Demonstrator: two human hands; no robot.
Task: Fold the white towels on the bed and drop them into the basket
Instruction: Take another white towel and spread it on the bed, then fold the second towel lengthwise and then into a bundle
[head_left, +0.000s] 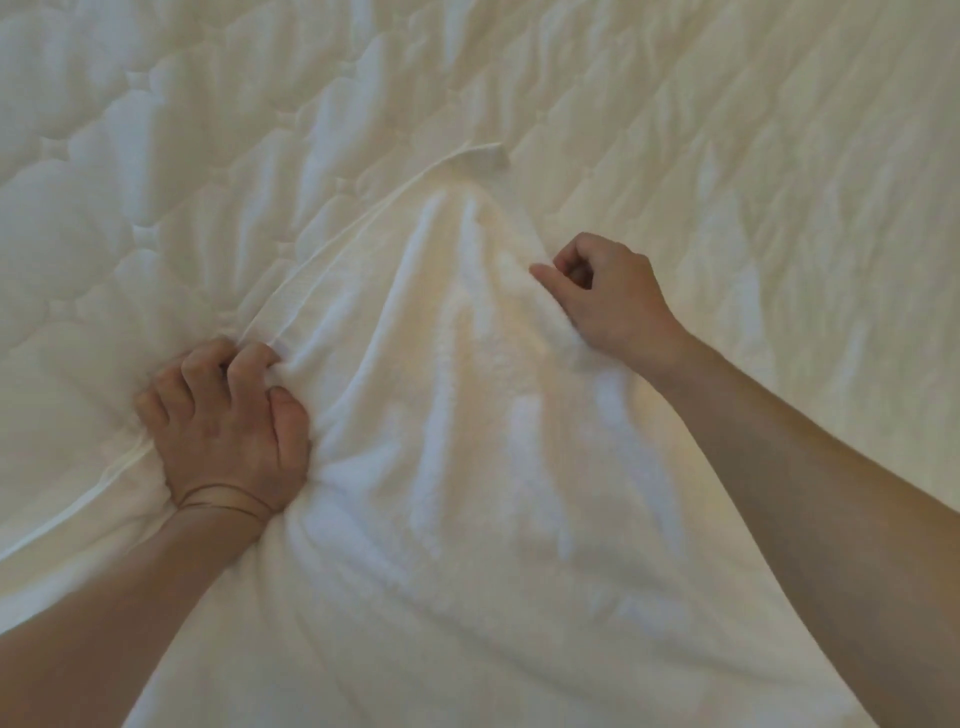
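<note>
A white towel (467, 441) lies rumpled on the bed, bunched into long ridges that run up to a far corner near the top middle. My left hand (228, 421) grips the towel's left hemmed edge, fingers curled into the cloth. My right hand (608, 296) sits at the towel's right edge with fingers curled, the thumb and forefinger close together at the fabric; whether cloth is pinched between them is unclear. No basket is in view.
The quilted cream mattress cover (156, 156) fills the view all round the towel, wide on the left, far side and right (805, 182).
</note>
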